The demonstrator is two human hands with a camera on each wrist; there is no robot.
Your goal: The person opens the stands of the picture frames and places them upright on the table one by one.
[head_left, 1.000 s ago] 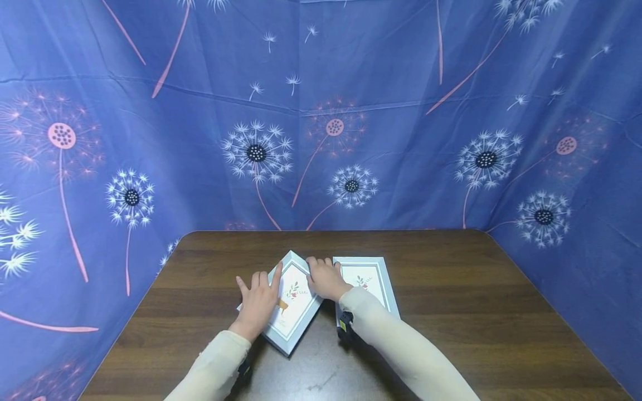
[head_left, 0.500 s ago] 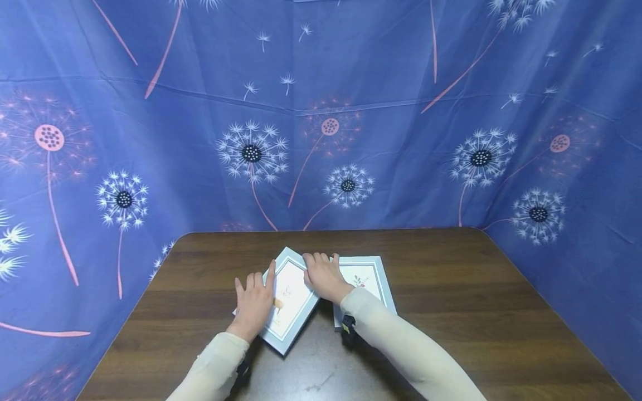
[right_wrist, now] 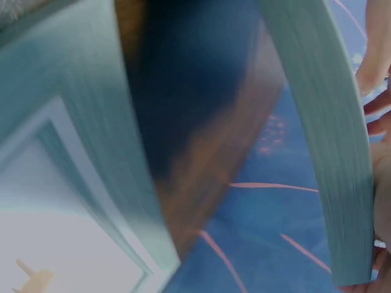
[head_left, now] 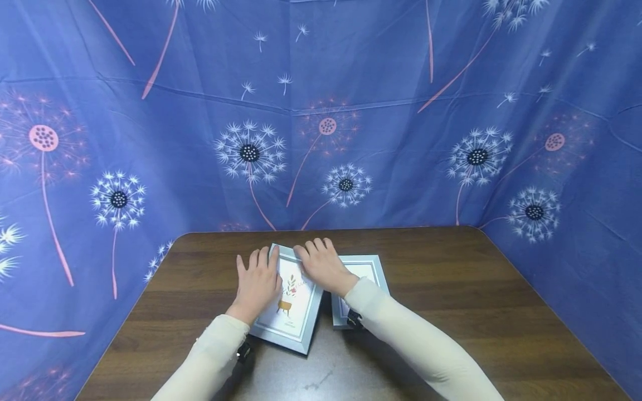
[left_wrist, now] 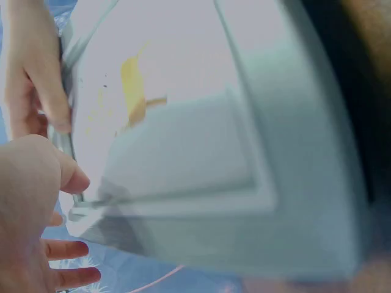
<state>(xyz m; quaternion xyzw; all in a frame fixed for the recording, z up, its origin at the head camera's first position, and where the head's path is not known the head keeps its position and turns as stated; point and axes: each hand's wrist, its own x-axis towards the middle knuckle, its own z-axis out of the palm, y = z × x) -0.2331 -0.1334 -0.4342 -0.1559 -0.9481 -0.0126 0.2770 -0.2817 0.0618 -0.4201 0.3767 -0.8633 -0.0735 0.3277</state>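
Toward the table's (head_left: 451, 312) far edge, left frame (head_left: 292, 320) sits gripped near its far end by left hand (head_left: 256, 287) and right hand (head_left: 323, 268), long axis slanting far-left to near-right, with right frame (head_left: 363, 267) just beside, nearer the right hand.

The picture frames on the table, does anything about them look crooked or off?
Yes: the left frame sits askew, while the right frame lies nearly square to the far edge of the table. The slant may be deliberate, since the left hand and right hand are on that frame. No damage shows, though parts are covered.
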